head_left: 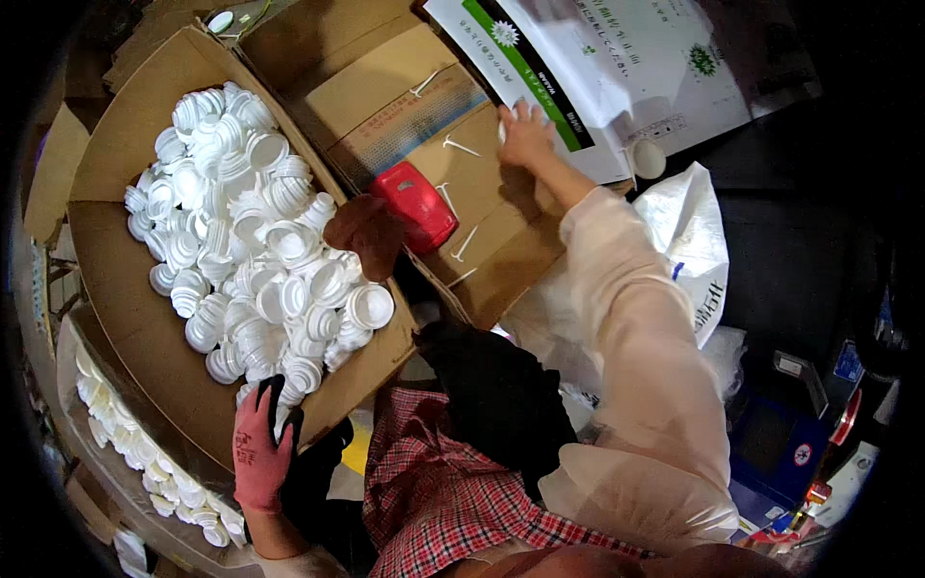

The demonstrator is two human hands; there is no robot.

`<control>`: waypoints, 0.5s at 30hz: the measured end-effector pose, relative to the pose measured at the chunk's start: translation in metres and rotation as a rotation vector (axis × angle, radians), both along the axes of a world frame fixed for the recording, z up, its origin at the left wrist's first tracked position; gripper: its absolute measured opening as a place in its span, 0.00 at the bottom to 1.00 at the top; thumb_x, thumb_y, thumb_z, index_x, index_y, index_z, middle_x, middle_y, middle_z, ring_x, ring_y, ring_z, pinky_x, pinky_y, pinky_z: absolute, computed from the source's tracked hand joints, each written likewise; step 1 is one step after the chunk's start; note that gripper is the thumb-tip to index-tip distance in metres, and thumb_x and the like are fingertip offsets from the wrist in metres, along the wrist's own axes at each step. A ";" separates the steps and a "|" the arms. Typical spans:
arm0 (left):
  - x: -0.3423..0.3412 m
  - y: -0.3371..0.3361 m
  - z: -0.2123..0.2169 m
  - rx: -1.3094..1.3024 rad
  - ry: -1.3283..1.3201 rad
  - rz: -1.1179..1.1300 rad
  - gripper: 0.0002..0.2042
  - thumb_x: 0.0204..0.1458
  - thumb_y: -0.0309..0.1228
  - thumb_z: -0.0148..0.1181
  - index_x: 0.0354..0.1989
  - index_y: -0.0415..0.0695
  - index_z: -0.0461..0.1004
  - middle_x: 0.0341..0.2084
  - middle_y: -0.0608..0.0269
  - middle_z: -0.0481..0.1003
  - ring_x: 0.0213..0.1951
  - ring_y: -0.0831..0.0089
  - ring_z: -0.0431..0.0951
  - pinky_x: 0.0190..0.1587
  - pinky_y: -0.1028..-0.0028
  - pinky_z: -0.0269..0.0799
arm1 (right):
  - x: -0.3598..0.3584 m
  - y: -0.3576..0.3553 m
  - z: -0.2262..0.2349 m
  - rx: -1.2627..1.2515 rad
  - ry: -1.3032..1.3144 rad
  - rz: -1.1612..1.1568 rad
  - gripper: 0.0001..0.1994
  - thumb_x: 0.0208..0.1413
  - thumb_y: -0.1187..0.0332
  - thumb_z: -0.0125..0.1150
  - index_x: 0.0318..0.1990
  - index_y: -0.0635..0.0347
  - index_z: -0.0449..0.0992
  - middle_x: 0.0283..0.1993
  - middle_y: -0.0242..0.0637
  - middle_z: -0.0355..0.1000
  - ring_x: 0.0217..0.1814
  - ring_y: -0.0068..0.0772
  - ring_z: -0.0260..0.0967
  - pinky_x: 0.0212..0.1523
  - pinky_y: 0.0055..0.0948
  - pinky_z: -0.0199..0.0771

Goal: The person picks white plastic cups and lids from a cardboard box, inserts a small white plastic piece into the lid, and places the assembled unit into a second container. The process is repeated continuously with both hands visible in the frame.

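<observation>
Has pink-and-black gloved left hand [262, 451] at pile of ribbed round white plastic caps [258, 226], bare right hand [530, 143] over open brown cardboard box [509, 241], can't tell grip of either.

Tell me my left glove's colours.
The glove shows pink and black, best in the head view.

Left glove [262, 460], 8 o'clock: pink, black fingertips [276, 387], dark print [247, 457]. Right hand [527, 138], 1 o'clock: bare. Sleeve [641, 318], 4 o'clock: pale, sheer. Garment [438, 491], 6 o'clock: red-white-black plaid.
</observation>
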State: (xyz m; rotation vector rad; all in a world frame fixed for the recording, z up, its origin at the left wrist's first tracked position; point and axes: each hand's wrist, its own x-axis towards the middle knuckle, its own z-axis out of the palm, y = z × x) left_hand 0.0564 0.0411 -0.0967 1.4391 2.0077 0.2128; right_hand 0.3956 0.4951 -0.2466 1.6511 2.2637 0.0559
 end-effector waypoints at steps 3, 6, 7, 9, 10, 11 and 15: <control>-0.002 0.001 0.009 0.071 -0.042 -0.002 0.29 0.45 0.23 0.62 0.59 0.40 0.63 0.55 0.46 0.65 0.58 0.48 0.64 0.61 0.59 0.60 | 0.054 0.041 0.085 0.021 -0.103 -0.151 0.39 0.41 0.57 0.65 0.64 0.45 0.57 0.69 0.42 0.52 0.71 0.57 0.46 0.59 0.64 0.58; -0.003 -0.002 0.010 0.115 -0.049 0.020 0.29 0.45 0.23 0.62 0.59 0.40 0.64 0.54 0.46 0.66 0.57 0.48 0.65 0.60 0.59 0.60 | 0.168 0.071 0.073 -0.128 -0.369 -0.488 0.47 0.44 0.64 0.65 0.71 0.39 0.44 0.74 0.42 0.44 0.73 0.57 0.43 0.61 0.66 0.55; -0.008 0.008 0.001 0.155 -0.090 -0.039 0.28 0.45 0.23 0.62 0.58 0.40 0.64 0.53 0.46 0.67 0.56 0.47 0.65 0.59 0.59 0.61 | 0.275 0.085 0.047 -0.098 -0.386 -0.375 0.49 0.44 0.63 0.66 0.72 0.40 0.41 0.74 0.46 0.42 0.73 0.64 0.40 0.63 0.63 0.54; 0.000 -0.013 0.012 0.153 -0.023 0.006 0.27 0.45 0.23 0.62 0.57 0.39 0.65 0.52 0.46 0.68 0.55 0.47 0.66 0.59 0.59 0.61 | 0.206 0.063 0.044 -0.185 -0.288 -0.514 0.51 0.44 0.61 0.66 0.72 0.41 0.36 0.76 0.52 0.29 0.77 0.57 0.27 0.68 0.55 0.51; 0.002 -0.012 0.015 0.144 -0.016 0.014 0.26 0.45 0.24 0.62 0.57 0.39 0.66 0.50 0.46 0.69 0.53 0.48 0.67 0.57 0.59 0.62 | 0.201 0.062 0.036 -0.125 -0.265 -0.526 0.52 0.44 0.62 0.66 0.72 0.39 0.35 0.76 0.51 0.28 0.78 0.51 0.24 0.70 0.54 0.46; 0.002 -0.014 0.019 0.146 -0.015 0.023 0.26 0.46 0.25 0.61 0.56 0.39 0.66 0.50 0.46 0.69 0.52 0.48 0.68 0.57 0.60 0.63 | 0.198 0.056 0.033 -0.080 -0.282 -0.490 0.53 0.43 0.63 0.68 0.72 0.38 0.36 0.76 0.48 0.30 0.77 0.52 0.29 0.72 0.51 0.43; -0.010 -0.014 0.011 0.249 0.045 -0.012 0.25 0.47 0.29 0.62 0.56 0.38 0.66 0.49 0.47 0.69 0.52 0.48 0.68 0.57 0.60 0.63 | 0.235 0.060 0.039 0.226 -0.093 -0.226 0.46 0.27 0.64 0.72 0.61 0.52 0.57 0.60 0.52 0.58 0.63 0.61 0.55 0.63 0.51 0.59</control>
